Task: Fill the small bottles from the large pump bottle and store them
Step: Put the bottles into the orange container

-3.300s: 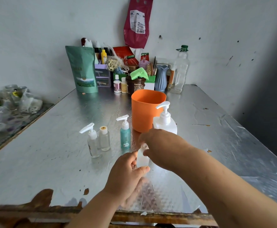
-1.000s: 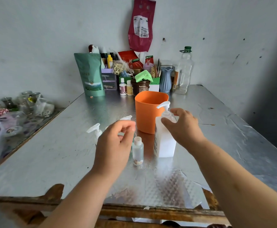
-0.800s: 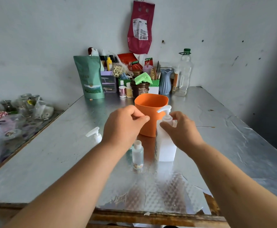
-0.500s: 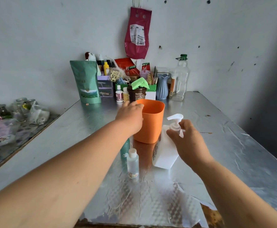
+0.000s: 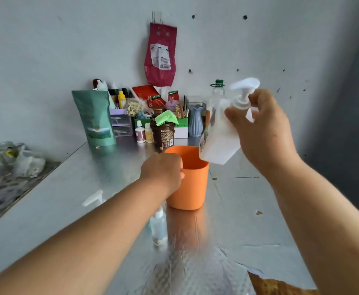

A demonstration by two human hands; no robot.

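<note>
My right hand grips the large white pump bottle by its neck and holds it tilted in the air, its base just above the far right rim of the orange cup. My left hand holds the cup's left rim, thumb side over the edge. A small clear capped bottle stands on the metal table in front of the cup. A white pump head of another small bottle shows beside my left forearm, which hides the rest of the small bottles.
Against the back wall stand a green pouch, a brown jar with a green cloth, a blue vase and a clear plastic bottle. Glassware and bags lie on a lower surface at the left. The table's torn front edge is near.
My right hand has lifted the large pump bottle off the table and tilted it over the orange cup. My left hand went from the small bottles to the cup's rim.
</note>
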